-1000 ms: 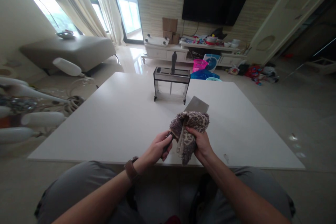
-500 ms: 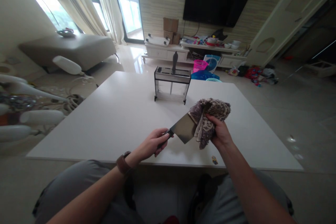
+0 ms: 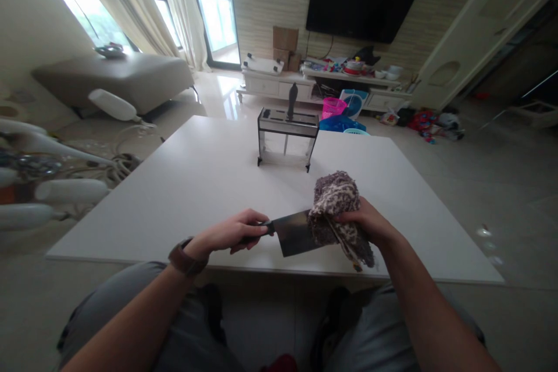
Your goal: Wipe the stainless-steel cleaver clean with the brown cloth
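Note:
My left hand (image 3: 233, 233) is closed around the dark handle of a cleaver (image 3: 293, 233), whose broad blade points right just above the near edge of the white table (image 3: 204, 186). My right hand (image 3: 369, 222) grips a brown and cream patterned cloth (image 3: 335, 209) folded over the blade's far end, hiding the tip. A watch sits on my left wrist.
A clear knife block (image 3: 286, 138) with one black-handled knife (image 3: 292, 101) in it stands at the far middle of the table. Beyond are a low TV cabinet (image 3: 279, 86) with clutter, a pink basket (image 3: 331, 108) and a couch (image 3: 113, 78) on the left.
The cleaver has swung from pointing away to lying level, pointing right and nearer the table edge. The cloth slid from the handle end out to the blade's far end.

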{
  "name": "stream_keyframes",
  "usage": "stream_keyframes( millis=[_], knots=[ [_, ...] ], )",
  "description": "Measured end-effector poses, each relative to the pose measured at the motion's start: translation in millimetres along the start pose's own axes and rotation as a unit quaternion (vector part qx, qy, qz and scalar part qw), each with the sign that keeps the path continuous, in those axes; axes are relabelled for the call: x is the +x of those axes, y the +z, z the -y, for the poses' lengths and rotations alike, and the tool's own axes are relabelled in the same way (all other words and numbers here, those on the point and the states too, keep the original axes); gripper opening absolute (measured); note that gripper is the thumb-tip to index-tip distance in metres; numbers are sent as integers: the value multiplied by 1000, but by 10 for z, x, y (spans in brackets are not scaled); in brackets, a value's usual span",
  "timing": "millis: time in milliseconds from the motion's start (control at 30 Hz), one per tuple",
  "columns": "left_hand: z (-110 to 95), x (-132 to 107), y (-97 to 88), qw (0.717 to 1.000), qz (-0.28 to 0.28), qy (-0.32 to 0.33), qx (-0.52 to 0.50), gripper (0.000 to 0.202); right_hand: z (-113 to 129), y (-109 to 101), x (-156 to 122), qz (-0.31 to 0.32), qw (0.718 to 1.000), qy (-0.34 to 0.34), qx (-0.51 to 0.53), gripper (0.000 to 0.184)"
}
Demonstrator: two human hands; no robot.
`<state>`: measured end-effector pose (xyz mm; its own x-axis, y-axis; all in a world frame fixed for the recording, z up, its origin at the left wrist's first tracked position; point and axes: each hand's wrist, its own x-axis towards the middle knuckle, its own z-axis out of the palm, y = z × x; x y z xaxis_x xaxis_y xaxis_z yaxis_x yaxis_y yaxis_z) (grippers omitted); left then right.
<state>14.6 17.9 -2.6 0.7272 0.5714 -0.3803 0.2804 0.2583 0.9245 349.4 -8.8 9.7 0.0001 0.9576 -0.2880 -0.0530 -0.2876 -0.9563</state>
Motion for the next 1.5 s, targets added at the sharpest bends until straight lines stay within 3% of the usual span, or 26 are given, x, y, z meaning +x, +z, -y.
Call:
stream_keyframes(
  millis=[267,433,500,600,767,833,967,1100,1167,1267,1400,1500],
  knots=[
    [-22,-3,-2,1000,-8,25,-5,31,-42,48,28,-69,995,-47,56,42],
    [-45,18,30,999,-13,44,-17,31,-3,66,84,-171,968,-94,160,38],
    [-36,29,43,998,-11,49,-23,30,14,63,94,-182,959,-107,188,36],
    [-10,37,40,999,-7,46,-22,29,27,42,71,-142,975,-96,143,40],
    [10,26,-2,1000,8,18,-4,28,6,9,-2,-9,1000,-24,0,47],
    [8,19,-11,1000,11,13,0,28,-15,13,-4,-7,1000,-27,-8,45],
    [1,16,0,999,-8,31,4,27,-68,60,51,-92,991,-82,49,41],
    [5,29,35,999,-10,41,-13,26,-104,117,138,-195,959,-130,162,39],
    [13,38,50,999,-9,42,-22,26,-106,124,164,-212,946,-135,204,39],
    [23,43,54,999,-12,41,-24,27,-87,96,148,-176,960,-115,183,41],
    [20,29,33,999,-9,34,-4,27,-40,24,54,-60,995,-62,56,45],
    [15,20,28,1000,0,23,7,27,-28,-13,10,-8,1000,-28,-2,44]
  ],
)
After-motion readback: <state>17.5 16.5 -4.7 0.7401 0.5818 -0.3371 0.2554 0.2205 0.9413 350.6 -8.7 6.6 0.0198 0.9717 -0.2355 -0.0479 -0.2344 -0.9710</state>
